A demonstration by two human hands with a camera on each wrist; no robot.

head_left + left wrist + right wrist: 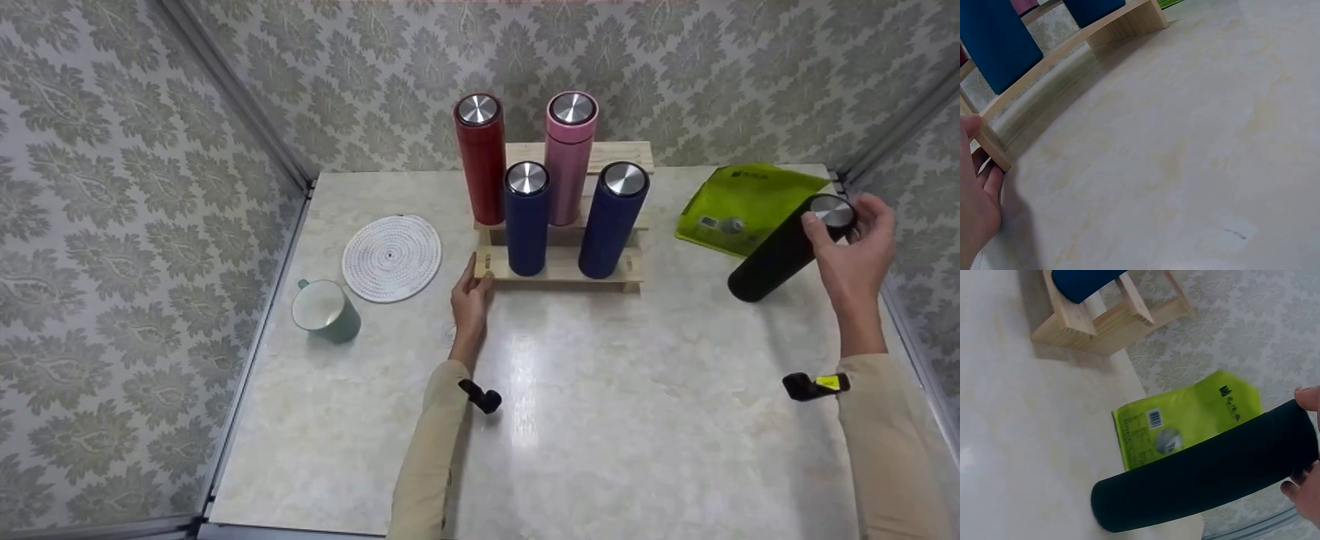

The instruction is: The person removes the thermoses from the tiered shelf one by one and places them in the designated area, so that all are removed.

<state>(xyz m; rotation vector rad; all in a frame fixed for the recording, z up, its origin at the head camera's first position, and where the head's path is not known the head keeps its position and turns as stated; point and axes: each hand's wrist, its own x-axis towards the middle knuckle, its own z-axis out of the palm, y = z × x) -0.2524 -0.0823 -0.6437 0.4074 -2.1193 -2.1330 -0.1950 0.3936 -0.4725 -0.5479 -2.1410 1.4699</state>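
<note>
My right hand (859, 247) grips a black thermos flask (776, 251) around its silver-lidded top. The flask leans, its base toward the rack; whether it touches the table I cannot tell. At the front left corner of a wooden tiered rack (559, 266), my left hand (471, 300) holds the end of the lowest step, thumb on top. Two blue flasks, a left one (527, 225) and a right one (613, 225), stand on that step. Behind them, higher up, are a red flask (484, 165) and a pink flask (570, 165).
A green pouch (739, 199) lies behind the black flask, near the wall. Left of the rack are a round woven white mat (391, 259) and a green mug (328, 311). Patterned walls enclose the table (637, 420) at the back and sides.
</note>
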